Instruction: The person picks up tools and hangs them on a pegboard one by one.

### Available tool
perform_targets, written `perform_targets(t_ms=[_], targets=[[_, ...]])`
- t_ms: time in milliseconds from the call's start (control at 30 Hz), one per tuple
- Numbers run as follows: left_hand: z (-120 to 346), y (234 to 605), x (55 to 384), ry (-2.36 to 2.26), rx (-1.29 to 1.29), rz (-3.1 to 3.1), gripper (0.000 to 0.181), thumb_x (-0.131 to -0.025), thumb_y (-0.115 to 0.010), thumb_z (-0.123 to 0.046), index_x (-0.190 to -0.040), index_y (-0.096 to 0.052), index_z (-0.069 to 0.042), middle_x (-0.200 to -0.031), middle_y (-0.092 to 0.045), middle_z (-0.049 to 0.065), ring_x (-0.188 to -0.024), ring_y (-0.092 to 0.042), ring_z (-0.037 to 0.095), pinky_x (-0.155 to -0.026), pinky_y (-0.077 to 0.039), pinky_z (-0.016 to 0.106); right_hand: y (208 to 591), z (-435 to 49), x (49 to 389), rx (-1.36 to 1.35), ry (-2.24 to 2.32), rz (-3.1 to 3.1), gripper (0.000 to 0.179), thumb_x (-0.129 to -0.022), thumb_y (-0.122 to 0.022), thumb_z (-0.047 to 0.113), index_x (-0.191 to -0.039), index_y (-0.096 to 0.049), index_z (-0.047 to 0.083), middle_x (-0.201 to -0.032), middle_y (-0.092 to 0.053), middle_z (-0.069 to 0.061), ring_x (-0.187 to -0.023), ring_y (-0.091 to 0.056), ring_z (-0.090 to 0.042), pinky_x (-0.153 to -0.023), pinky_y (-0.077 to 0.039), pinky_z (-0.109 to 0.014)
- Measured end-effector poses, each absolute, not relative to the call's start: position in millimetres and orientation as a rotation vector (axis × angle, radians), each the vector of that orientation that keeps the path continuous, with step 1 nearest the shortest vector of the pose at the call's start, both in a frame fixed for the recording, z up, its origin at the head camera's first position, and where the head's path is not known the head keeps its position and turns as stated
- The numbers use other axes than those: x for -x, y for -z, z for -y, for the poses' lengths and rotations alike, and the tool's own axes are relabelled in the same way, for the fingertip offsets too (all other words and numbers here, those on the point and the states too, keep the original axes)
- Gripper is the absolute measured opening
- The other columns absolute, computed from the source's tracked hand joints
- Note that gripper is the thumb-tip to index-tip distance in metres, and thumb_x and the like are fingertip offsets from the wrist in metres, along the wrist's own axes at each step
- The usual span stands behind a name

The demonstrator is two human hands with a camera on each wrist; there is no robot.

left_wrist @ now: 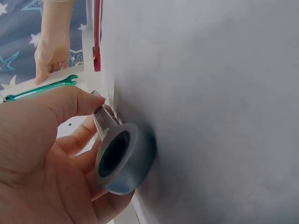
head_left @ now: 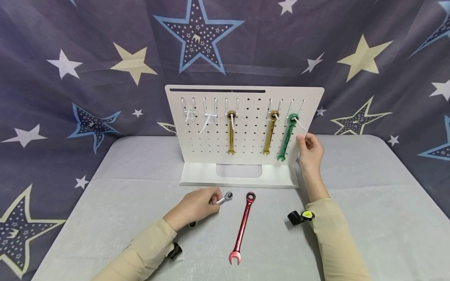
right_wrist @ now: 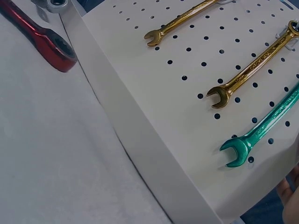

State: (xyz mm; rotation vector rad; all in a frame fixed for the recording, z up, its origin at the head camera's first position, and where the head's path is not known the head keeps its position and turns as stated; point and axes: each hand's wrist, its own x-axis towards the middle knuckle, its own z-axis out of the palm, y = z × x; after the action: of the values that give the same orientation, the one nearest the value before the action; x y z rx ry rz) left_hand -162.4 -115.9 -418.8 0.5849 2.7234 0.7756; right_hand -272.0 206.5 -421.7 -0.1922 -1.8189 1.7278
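Note:
My left hand [head_left: 200, 207] pinches a silver ring wrench [head_left: 225, 198] just above the table, in front of the pegboard's base. One ring end sticks out past the fingertips, and another ring [left_wrist: 126, 158] shows large below the thumb in the left wrist view. At the right side of the white pegboard [head_left: 246, 136], my right hand [head_left: 311, 152] grips the board's edge, thumb toward the front. Right beside that hand a green wrench [head_left: 288, 136] hangs from a hook. A red wrench [head_left: 242, 228] lies on the table between my forearms, ring end toward the board.
Two gold wrenches [head_left: 231, 132] hang on the board, one mid-board and one beside the green wrench. White hooks [head_left: 209, 117] at the board's left carry nothing. The grey table [head_left: 140, 164] meets a star-patterned curtain [head_left: 88, 47] behind. Black straps [head_left: 297, 217] sit at both wrists.

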Motion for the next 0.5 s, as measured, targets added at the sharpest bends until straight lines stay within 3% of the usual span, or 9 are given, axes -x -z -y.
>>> perform_targets(t_ms=[500], targets=[[120.9, 414.2, 159.7, -0.904, -0.546, -2.662, 0.012, -0.099, -0.06, -0.019, -0.109, -0.058, -0.025, -0.08, -0.054, -0.008, -0.061, -0.045, 0.01, -0.056, -0.038, 0.028, 423.2, -207.3, 273.2, 0.175, -1.723, 1.81, 0.018, -0.092, -0.068, 0.021, -0.094, -0.063, 0.004, -0.077, -0.059, 0.017, -0.075, -0.052, -0.007, -0.069, -0.042, -0.018]])
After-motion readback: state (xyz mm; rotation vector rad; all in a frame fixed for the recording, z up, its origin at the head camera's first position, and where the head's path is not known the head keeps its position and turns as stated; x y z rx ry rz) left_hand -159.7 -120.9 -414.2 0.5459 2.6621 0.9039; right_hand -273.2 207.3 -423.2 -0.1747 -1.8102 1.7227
